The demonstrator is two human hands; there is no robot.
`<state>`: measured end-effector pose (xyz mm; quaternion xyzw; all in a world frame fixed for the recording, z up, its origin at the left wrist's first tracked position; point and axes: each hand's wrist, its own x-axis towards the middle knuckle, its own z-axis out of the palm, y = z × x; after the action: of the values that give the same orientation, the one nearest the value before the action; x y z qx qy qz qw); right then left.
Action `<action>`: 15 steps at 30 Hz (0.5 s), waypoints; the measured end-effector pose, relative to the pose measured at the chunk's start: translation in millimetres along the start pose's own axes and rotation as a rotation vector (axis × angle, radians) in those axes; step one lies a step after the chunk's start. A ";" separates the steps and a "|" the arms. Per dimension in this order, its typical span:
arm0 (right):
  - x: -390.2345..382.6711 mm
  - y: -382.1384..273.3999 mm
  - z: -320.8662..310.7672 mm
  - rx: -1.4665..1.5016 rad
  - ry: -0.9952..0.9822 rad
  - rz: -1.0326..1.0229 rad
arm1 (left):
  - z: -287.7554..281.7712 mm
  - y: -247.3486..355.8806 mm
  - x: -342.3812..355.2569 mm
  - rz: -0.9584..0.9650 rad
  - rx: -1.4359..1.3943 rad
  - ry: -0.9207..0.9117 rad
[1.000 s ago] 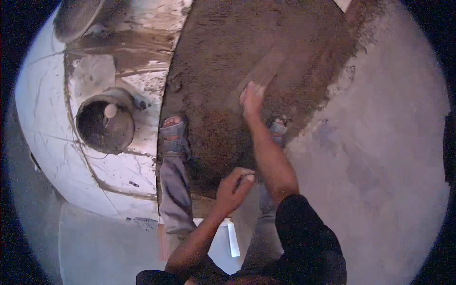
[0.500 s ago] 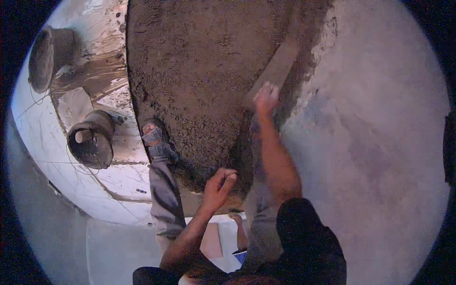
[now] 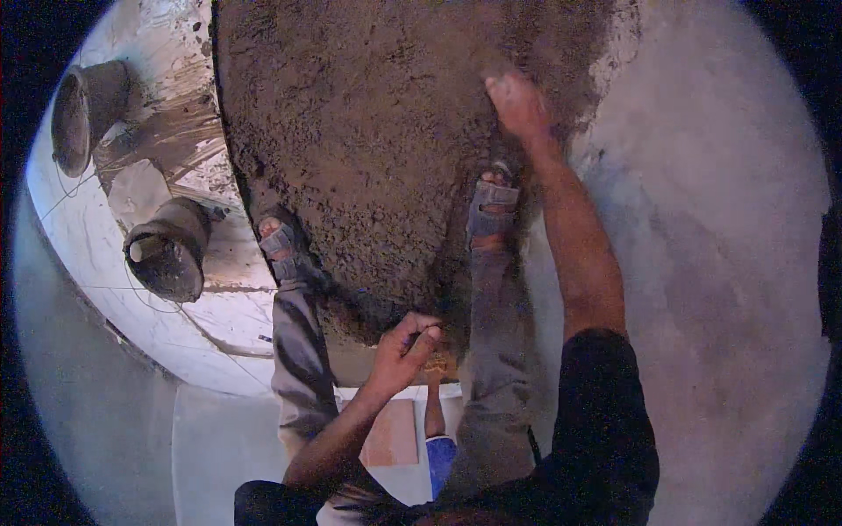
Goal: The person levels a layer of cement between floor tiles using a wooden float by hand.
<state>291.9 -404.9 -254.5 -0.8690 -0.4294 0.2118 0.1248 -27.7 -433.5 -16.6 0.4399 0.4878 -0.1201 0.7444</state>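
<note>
Right hand (image 3: pixel 519 105) pressed flat on the wet mortar (image 3: pixel 368 140), grip unclear; left hand (image 3: pixel 405 346) loosely curled, holding nothing; best keep strokes even, feet steady.

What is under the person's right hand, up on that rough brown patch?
The right hand presses flat on the wet brown mortar bed. The palm covers whatever it may hold; no tool shows in this view. Beside the bed lies smoother grey floor.

We see the mortar bed (image 3: pixel 377 131) ahead, with two buckets (image 3: pixel 167 250) on the floor to its left. Our right hand (image 3: pixel 517 105) rests on the mortar; our left hand (image 3: pixel 403 346) hovers nearer us.
</note>
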 end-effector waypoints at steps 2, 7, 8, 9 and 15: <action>-4.9 9.3 -12.8 0.044 0.017 0.036 | 9.5 1.0 4.1 0.001 0.019 -0.022; 28.0 15.8 -23.1 0.111 0.061 0.252 | 6.2 15.6 6.7 -0.128 0.005 -0.067; 25.3 9.6 -20.7 0.114 0.059 0.251 | 5.6 12.9 5.8 -0.112 0.016 -0.055; 16.9 4.8 -14.6 0.104 0.029 0.231 | 7.5 8.9 6.8 -0.095 0.023 -0.044; 4.0 -12.9 -1.0 0.149 -0.024 0.253 | 0.9 12.4 5.5 -0.072 0.052 -0.045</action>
<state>285.6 -394.0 -249.5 -0.9019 -0.3011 0.2674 0.1561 -16.9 -425.5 -14.3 0.4385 0.4833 -0.1695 0.7385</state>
